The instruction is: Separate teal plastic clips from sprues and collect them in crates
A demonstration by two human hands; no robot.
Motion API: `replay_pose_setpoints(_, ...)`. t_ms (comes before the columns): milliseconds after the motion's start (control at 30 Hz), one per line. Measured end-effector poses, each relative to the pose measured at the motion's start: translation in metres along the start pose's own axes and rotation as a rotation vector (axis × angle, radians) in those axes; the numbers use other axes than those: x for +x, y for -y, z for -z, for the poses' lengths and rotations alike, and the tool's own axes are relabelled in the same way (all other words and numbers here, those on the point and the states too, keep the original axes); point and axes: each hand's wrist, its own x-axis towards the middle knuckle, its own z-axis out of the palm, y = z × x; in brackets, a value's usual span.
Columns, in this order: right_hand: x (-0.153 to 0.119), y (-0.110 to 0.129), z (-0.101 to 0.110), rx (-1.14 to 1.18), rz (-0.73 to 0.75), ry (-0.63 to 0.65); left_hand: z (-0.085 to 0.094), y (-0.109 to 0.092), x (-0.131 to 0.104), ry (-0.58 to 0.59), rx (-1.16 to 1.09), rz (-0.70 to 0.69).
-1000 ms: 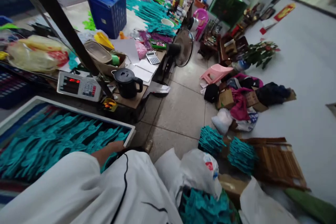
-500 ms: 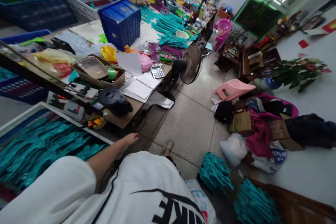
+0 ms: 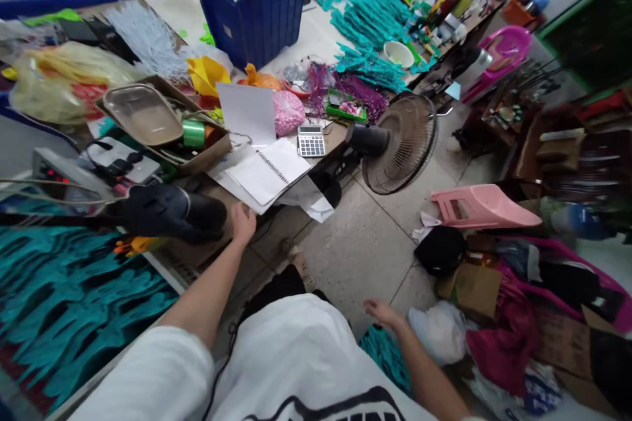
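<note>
My left hand is at the front edge of the table, just right of a black lidded container and below an open spiral notebook. Its fingers are partly bent and blurred, and whether they touch anything is unclear. Over the floor, my right hand hangs with its fingers apart and nothing in it, above a bundle of teal pieces. A calculator lies beside the notebook, near a pink bag.
A standing fan is at the table's right side. A blue crate stands on the table. Teal pieces fill a tray at left. A pink stool, cardboard boxes and bags are on the floor at right.
The view has moved closer to the table. My left hand has come up to the table edge beside the black container. My right hand has come into view.
</note>
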Motion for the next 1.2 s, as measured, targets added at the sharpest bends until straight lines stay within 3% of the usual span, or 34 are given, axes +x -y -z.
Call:
replay_pose_setpoints(67, 0.079, 0.038, 0.002, -0.026, 0.033, 0.068, -0.025, -0.011, 0.025, -0.138, -0.042, 0.140)
replay_pose_setpoints(133, 0.158, 0.081, -0.003, -0.052, 0.102, 0.088, -0.044, -0.015, 0.036, -0.223, -0.053, 0.250)
replay_pose_setpoints(267, 0.296, 0.165, -0.019, -0.093, 0.268, 0.107, -0.054, -0.019, 0.024, -0.215, 0.032, 0.246)
replay_pose_setpoints(367, 0.376, 0.216, -0.026, -0.159, 0.409, -0.118, -0.047, -0.024, 0.010, -0.173, 0.060, 0.273)
replay_pose_setpoints(433, 0.417, 0.239, -0.028, -0.252, 0.390, -0.275, -0.043, -0.025, 0.005, -0.170, 0.067, 0.286)
replay_pose_setpoints(500, 0.448, 0.251, -0.031, -0.333, 0.347, -0.351, -0.040, -0.025, 0.002, -0.183, 0.080, 0.290)
replay_pose_setpoints(600, 0.478, 0.254, -0.036, -0.350, 0.348, -0.386, -0.038, -0.028, -0.003, -0.184, 0.106, 0.347)
replay_pose_setpoints(800, 0.507, 0.239, -0.031, -0.321, 0.418, -0.339, -0.038, -0.034, -0.005, -0.146, 0.170, 0.401)
replay_pose_setpoints(1200, 0.508, 0.263, -0.021, -0.370, 0.337, -0.268, -0.036, -0.032, -0.005, -0.131, 0.211, 0.446)
